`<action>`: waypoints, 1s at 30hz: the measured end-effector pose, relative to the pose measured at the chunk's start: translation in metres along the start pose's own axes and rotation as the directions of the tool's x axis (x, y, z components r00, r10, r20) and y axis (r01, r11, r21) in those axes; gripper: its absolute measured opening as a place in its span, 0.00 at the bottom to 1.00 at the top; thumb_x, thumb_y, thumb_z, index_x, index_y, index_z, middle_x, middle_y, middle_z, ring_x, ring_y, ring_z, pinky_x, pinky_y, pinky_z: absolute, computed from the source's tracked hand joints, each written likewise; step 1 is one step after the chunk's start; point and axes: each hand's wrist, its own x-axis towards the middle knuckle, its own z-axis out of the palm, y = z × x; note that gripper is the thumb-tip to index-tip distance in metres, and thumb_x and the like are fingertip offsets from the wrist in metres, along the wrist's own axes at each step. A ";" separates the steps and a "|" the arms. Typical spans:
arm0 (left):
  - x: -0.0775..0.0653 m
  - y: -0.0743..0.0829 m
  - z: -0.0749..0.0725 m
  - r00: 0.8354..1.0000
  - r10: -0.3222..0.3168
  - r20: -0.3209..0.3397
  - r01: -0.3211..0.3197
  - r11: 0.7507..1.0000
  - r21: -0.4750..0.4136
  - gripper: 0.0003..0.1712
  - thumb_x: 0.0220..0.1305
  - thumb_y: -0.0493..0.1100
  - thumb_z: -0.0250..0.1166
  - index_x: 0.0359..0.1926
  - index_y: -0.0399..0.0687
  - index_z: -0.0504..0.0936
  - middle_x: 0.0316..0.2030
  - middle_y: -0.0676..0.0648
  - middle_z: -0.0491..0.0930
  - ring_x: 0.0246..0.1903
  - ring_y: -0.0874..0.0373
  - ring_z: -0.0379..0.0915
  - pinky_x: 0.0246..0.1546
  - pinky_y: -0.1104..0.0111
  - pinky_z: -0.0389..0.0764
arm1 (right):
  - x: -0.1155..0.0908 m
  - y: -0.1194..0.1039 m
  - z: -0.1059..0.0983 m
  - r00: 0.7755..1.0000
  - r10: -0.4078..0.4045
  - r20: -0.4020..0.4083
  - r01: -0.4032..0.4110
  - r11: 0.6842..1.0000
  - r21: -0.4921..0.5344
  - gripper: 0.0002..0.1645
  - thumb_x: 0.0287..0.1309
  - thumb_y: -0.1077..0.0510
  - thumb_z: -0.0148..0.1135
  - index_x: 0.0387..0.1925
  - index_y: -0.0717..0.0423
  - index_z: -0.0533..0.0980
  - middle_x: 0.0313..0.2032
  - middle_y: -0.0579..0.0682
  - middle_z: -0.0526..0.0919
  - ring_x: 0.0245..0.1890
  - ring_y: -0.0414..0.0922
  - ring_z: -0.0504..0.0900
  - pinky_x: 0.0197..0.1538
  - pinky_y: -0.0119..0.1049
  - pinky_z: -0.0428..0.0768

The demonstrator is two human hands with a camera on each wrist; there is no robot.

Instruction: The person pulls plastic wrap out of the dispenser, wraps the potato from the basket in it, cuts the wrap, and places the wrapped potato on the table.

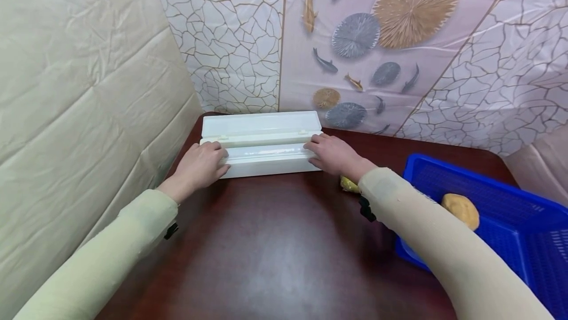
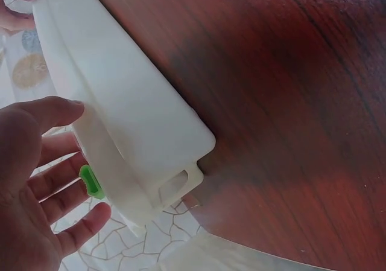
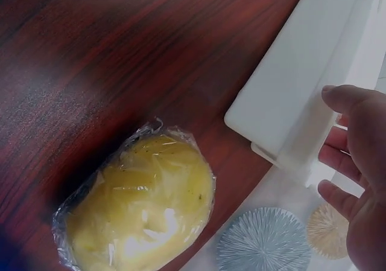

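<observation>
Plainly, the white box [image 1: 270,167] gapes; the basket [image 1: 497,192] holds a potato [image 1: 461,210].

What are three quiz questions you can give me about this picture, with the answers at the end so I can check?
1. True or false: the lid of the white cling-film dispenser is open.

2. What lies in the blue basket?
A) A green bottle
B) A tan potato
C) A red spoon

3. Two hands are at the dispenser. Which one is nearer the film-wrapped yellow potato on the table?

Key:
1. True
2. B
3. The right hand
</observation>
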 end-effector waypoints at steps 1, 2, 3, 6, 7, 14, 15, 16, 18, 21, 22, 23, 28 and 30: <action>-0.001 0.000 0.000 1.000 0.003 -0.004 -0.003 1.000 0.001 0.10 0.66 0.45 0.74 0.35 0.44 0.84 0.37 0.42 0.81 0.40 0.40 0.80 0.40 0.49 0.77 | 0.000 0.000 0.001 1.000 -0.004 -0.005 0.004 1.000 0.001 0.22 0.70 0.57 0.69 0.60 0.65 0.81 0.52 0.62 0.82 0.55 0.59 0.82 0.58 0.55 0.81; -0.001 -0.001 0.000 1.000 0.007 -0.008 -0.007 1.000 0.003 0.10 0.67 0.45 0.74 0.34 0.44 0.84 0.36 0.43 0.81 0.40 0.40 0.80 0.40 0.49 0.77 | 0.000 0.000 0.001 1.000 -0.006 -0.010 0.006 1.000 0.001 0.21 0.70 0.57 0.69 0.59 0.65 0.82 0.52 0.61 0.83 0.55 0.59 0.82 0.58 0.55 0.81; -0.002 -0.001 0.000 1.000 0.011 -0.012 -0.011 1.000 0.004 0.10 0.67 0.45 0.74 0.34 0.45 0.84 0.36 0.43 0.81 0.40 0.40 0.80 0.40 0.49 0.76 | 0.000 0.001 0.001 1.000 -0.007 -0.014 0.007 1.000 -0.001 0.20 0.70 0.57 0.69 0.58 0.64 0.82 0.51 0.61 0.83 0.55 0.58 0.82 0.57 0.55 0.81; -0.003 -0.002 0.001 0.999 0.030 -0.024 -0.030 1.000 0.007 0.11 0.68 0.46 0.74 0.32 0.47 0.83 0.35 0.44 0.80 0.39 0.41 0.80 0.39 0.50 0.75 | 0.000 0.002 0.002 1.000 -0.003 -0.017 0.003 1.000 0.000 0.16 0.71 0.57 0.69 0.54 0.63 0.83 0.49 0.59 0.83 0.52 0.57 0.81 0.56 0.54 0.81; -0.002 -0.002 0.001 0.999 0.036 -0.026 -0.036 0.999 0.007 0.11 0.68 0.46 0.73 0.31 0.47 0.83 0.34 0.44 0.80 0.39 0.42 0.80 0.39 0.51 0.74 | 0.000 0.003 0.002 1.000 -0.001 -0.017 0.001 1.000 0.000 0.15 0.71 0.57 0.69 0.53 0.62 0.83 0.48 0.59 0.83 0.52 0.56 0.81 0.55 0.53 0.81; -0.002 -0.005 0.001 0.998 0.056 -0.037 -0.056 0.998 0.001 0.12 0.68 0.46 0.74 0.29 0.50 0.83 0.32 0.46 0.79 0.38 0.44 0.80 0.37 0.53 0.73 | -0.001 0.006 0.003 0.999 -0.017 -0.033 0.018 1.000 0.020 0.10 0.70 0.57 0.70 0.46 0.59 0.83 0.45 0.57 0.82 0.48 0.56 0.81 0.51 0.53 0.81; -0.002 -0.005 0.001 0.998 0.056 -0.034 -0.056 0.998 0.000 0.11 0.68 0.46 0.74 0.30 0.50 0.83 0.32 0.47 0.80 0.38 0.45 0.80 0.37 0.53 0.73 | -0.001 0.006 0.002 0.999 -0.018 -0.036 0.019 0.999 0.027 0.10 0.70 0.57 0.70 0.46 0.59 0.83 0.45 0.57 0.81 0.48 0.56 0.81 0.51 0.54 0.81; -0.002 -0.005 0.001 0.998 0.057 -0.032 -0.057 0.998 -0.001 0.11 0.68 0.46 0.75 0.31 0.50 0.84 0.32 0.47 0.80 0.38 0.45 0.81 0.37 0.53 0.73 | -0.001 0.006 0.002 0.999 -0.017 -0.038 0.018 0.999 0.033 0.10 0.70 0.57 0.70 0.46 0.59 0.83 0.45 0.57 0.81 0.48 0.56 0.81 0.51 0.54 0.81; -0.002 -0.005 0.000 0.998 0.055 -0.024 -0.056 0.998 -0.002 0.09 0.68 0.46 0.75 0.33 0.49 0.85 0.33 0.46 0.81 0.39 0.45 0.81 0.38 0.53 0.74 | -0.001 0.007 0.002 0.999 -0.008 -0.040 0.010 0.999 0.046 0.11 0.70 0.56 0.71 0.46 0.59 0.83 0.45 0.57 0.82 0.49 0.56 0.81 0.52 0.54 0.80; -0.001 -0.005 -0.001 0.998 0.056 -0.012 -0.056 0.998 -0.002 0.09 0.67 0.46 0.76 0.36 0.47 0.87 0.35 0.46 0.82 0.40 0.45 0.82 0.39 0.53 0.75 | -0.002 0.008 0.003 0.999 0.006 -0.047 -0.003 0.997 0.073 0.10 0.71 0.55 0.70 0.45 0.59 0.84 0.45 0.57 0.82 0.49 0.56 0.81 0.53 0.54 0.80; -0.001 -0.005 -0.001 0.998 0.058 -0.011 -0.058 0.998 0.000 0.09 0.67 0.47 0.76 0.38 0.46 0.87 0.35 0.46 0.82 0.40 0.45 0.82 0.39 0.52 0.75 | -0.003 0.009 0.003 0.999 0.009 -0.053 -0.005 0.997 0.081 0.10 0.71 0.55 0.69 0.45 0.58 0.84 0.45 0.56 0.82 0.49 0.56 0.81 0.53 0.54 0.80; 0.000 -0.005 -0.002 0.998 0.060 -0.010 -0.060 0.998 0.000 0.10 0.66 0.47 0.77 0.38 0.46 0.87 0.35 0.45 0.82 0.40 0.45 0.83 0.40 0.52 0.75 | -0.003 0.009 0.004 0.998 0.009 -0.061 -0.003 0.996 0.089 0.09 0.72 0.55 0.68 0.44 0.58 0.84 0.45 0.56 0.83 0.48 0.56 0.82 0.53 0.54 0.81; 0.003 -0.008 -0.004 0.996 0.085 -0.017 -0.085 0.996 -0.003 0.12 0.63 0.46 0.79 0.38 0.46 0.86 0.35 0.46 0.81 0.41 0.45 0.83 0.42 0.50 0.77 | -0.001 0.010 0.004 0.995 -0.007 -0.102 0.019 0.993 0.114 0.06 0.75 0.61 0.63 0.41 0.58 0.82 0.40 0.55 0.82 0.44 0.55 0.81 0.50 0.52 0.80; 0.004 -0.011 -0.004 0.996 0.091 -0.017 -0.092 0.996 -0.023 0.12 0.62 0.46 0.80 0.38 0.46 0.86 0.35 0.46 0.81 0.40 0.45 0.83 0.43 0.49 0.77 | 0.001 0.010 0.004 0.994 -0.008 -0.112 0.021 0.993 0.119 0.06 0.76 0.62 0.61 0.40 0.58 0.81 0.38 0.55 0.81 0.42 0.55 0.80 0.48 0.52 0.79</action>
